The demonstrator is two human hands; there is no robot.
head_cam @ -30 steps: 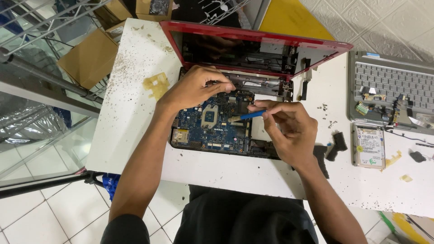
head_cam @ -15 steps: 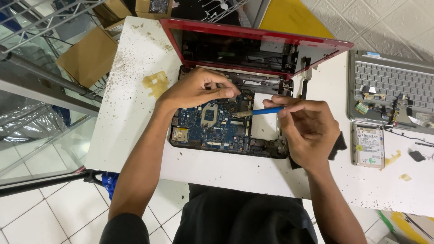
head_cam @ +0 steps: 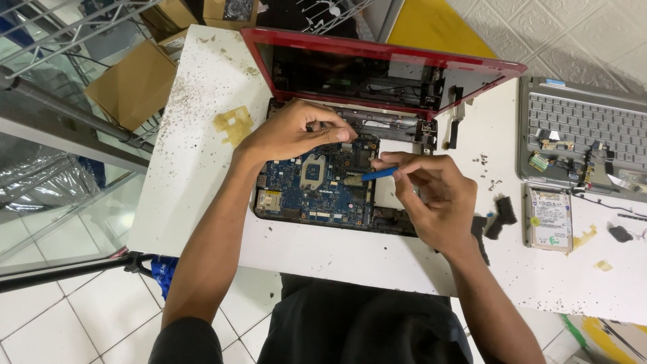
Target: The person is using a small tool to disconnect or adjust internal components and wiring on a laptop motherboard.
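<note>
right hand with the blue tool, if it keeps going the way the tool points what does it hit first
Probably the blue circuit board: the right hand aims the blue tool leftward, its tip over the board near a pale part. Depth is unclear.

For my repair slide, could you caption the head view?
Left hand steadies an opened red laptop while right hand works a blue tool on its motherboard.

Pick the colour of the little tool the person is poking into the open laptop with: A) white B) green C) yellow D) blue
D: the right hand pinches a thin blue tool, its tip down on the blue circuit board of the opened red laptop, while the left hand rests on the board's upper edge.
</note>
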